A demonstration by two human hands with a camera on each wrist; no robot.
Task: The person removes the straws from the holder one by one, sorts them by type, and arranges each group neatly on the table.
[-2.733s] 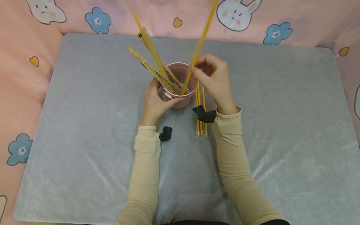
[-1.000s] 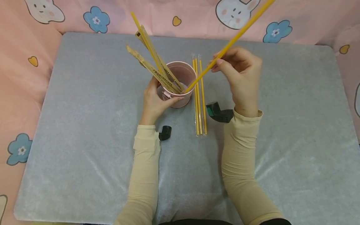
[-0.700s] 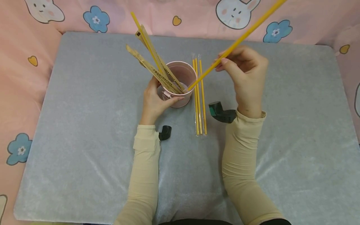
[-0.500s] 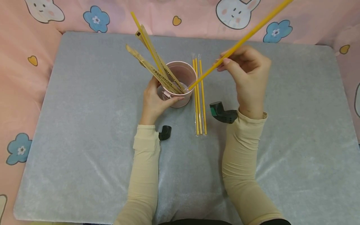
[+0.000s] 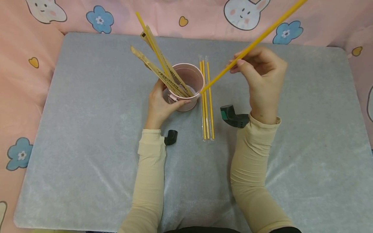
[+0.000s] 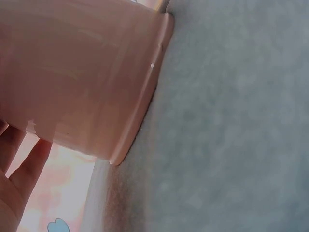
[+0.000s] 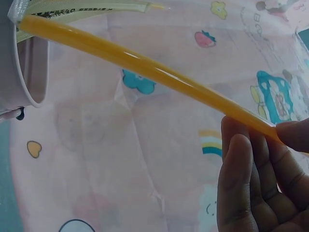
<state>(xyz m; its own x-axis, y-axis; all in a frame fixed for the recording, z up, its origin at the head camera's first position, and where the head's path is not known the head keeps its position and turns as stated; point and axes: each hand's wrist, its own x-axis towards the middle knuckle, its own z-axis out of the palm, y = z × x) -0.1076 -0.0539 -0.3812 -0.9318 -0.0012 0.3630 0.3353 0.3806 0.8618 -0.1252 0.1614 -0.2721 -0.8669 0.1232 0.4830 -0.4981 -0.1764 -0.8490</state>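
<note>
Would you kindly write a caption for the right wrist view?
Right hand pinching a yellow straw near a pink bucket.

Looks like makeshift recording corner, wider room hidden: grey cloth-covered tabletop (image 5: 87, 145), pink cartoon-print sheeting (image 5: 204, 19), wrist cameras (image 5: 171, 138).

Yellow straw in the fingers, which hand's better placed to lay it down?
Probably the right hand: it pinches that straw, near three straws lying flat; the left hand holds the cup.
</note>
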